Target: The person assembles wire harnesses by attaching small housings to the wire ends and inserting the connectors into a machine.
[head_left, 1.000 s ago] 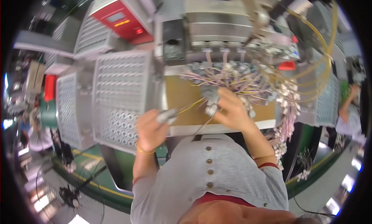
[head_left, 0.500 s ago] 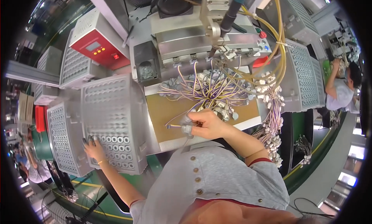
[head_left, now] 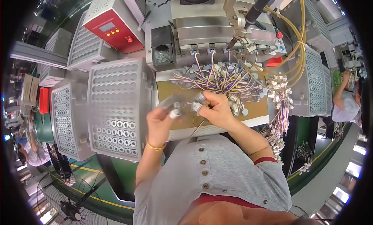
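My left hand (head_left: 157, 123) and my right hand (head_left: 217, 109) face each other over the brown work mat, with grey finger covers on their fingertips. The right fingers pinch a thin wire lead (head_left: 199, 126), whose tail hangs toward my shirt. A small piece at the lead's end sits between the two hands, too blurred to make out. The left fingertips are smeared by motion and look pinched; what they hold is hidden. Beyond the hands lies a bundle of yellow, white and purple wires (head_left: 221, 83) with grey and white ends.
Left stands a grey tray (head_left: 112, 75) with ring-shaped parts in its near rows. A metal fixture (head_left: 217, 34) with several wire ends in it lies behind the bundle. A red control box (head_left: 116, 24) stands far left; yellow hoses (head_left: 302, 50) loop at right. A co-worker (head_left: 345, 106) sits far right.
My left hand has left the tray of ring-shaped parts and come right, up to my right hand. The right hand keeps the wire lead. The whole view has shifted slightly.
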A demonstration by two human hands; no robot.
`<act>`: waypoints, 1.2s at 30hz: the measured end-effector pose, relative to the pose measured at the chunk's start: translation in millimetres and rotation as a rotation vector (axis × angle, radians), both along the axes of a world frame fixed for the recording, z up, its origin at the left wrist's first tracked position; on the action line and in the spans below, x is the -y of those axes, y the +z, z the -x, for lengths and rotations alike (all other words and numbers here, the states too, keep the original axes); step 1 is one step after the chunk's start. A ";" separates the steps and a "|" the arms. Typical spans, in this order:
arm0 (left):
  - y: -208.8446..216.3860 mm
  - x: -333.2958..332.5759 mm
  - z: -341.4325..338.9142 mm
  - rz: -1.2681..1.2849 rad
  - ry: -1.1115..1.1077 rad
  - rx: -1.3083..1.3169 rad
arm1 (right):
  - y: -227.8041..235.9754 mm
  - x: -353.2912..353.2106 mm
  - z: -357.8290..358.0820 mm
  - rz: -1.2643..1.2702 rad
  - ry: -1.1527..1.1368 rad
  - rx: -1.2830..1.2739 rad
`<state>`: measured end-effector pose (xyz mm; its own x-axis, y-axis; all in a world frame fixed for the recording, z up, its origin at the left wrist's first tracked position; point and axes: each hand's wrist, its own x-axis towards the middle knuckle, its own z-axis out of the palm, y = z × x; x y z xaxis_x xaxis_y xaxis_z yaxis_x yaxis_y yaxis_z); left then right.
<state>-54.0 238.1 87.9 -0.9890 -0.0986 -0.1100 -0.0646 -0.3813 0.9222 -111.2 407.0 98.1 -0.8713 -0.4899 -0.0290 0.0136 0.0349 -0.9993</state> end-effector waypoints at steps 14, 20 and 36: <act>8.0 -11.1 3.1 0.036 -0.102 -0.092 | -12.5 -10.4 1.8 -0.057 -0.014 -0.082; 9.4 -13.4 4.8 0.046 -0.102 -0.129 | -9.1 -12.8 4.6 -0.035 -0.011 -0.142; 4.0 -36.7 19.9 -0.148 -0.081 0.056 | 15.9 -20.6 -1.7 0.055 -0.092 -0.001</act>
<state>-73.9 274.8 91.9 -0.9851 0.0028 -0.1722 -0.1500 -0.5043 0.8504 -109.5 427.7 114.0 -0.9126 -0.4089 -0.0030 0.0128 -0.0212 -0.9997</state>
